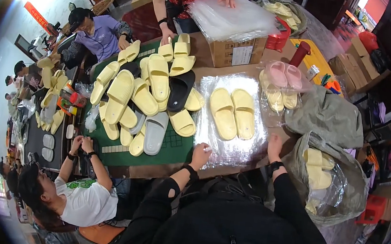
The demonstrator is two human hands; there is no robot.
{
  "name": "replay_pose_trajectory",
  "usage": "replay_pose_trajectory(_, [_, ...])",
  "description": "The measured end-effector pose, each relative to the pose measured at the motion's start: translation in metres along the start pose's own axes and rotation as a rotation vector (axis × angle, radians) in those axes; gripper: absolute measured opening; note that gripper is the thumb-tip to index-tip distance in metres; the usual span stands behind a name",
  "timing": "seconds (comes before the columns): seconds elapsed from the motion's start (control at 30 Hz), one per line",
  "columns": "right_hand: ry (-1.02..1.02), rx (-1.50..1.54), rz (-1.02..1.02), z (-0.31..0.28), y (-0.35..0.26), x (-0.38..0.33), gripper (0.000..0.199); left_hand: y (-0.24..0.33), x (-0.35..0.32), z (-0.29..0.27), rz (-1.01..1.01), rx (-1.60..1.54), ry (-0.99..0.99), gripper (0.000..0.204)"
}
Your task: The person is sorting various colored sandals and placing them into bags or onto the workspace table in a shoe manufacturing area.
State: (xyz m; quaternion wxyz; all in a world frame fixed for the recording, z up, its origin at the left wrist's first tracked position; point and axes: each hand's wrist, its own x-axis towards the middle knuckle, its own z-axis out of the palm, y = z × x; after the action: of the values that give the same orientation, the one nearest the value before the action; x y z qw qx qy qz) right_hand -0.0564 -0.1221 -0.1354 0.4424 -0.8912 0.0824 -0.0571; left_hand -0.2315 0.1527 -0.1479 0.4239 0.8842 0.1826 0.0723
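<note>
Head view: slippers [221, 120] lie lengthwise ahead, between left hand [199, 156] and right hand [274, 147], well apart; their grips I can't tell

Wears a black top [266, 217], long-sleeved, with a dark zip pull [233, 242] toward five o'clock of the view. Carries a dark left wristband [191, 172] at six o'clock and a dark right wristband [275, 166] near four. Shows a small gap [171, 193] in the left sleeve [160, 200].

From the wearer's head, a fisheye (wide, edges bending) looks down across the near table [151, 169]
</note>
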Motion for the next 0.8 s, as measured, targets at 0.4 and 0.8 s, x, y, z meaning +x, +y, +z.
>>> replay_pose_trajectory(0.4, [-0.335,0.009,0.053,0.027,0.034,0.015,0.025,0.017,0.027,-0.002,-0.614,-0.459,-0.207,0.025])
replay_pose_trajectory(0.8, [-0.396,0.39,0.206,-0.044,-0.059,0.024,0.022,0.06,0.049,-0.083,-0.397,-0.684,-0.044,0.016])
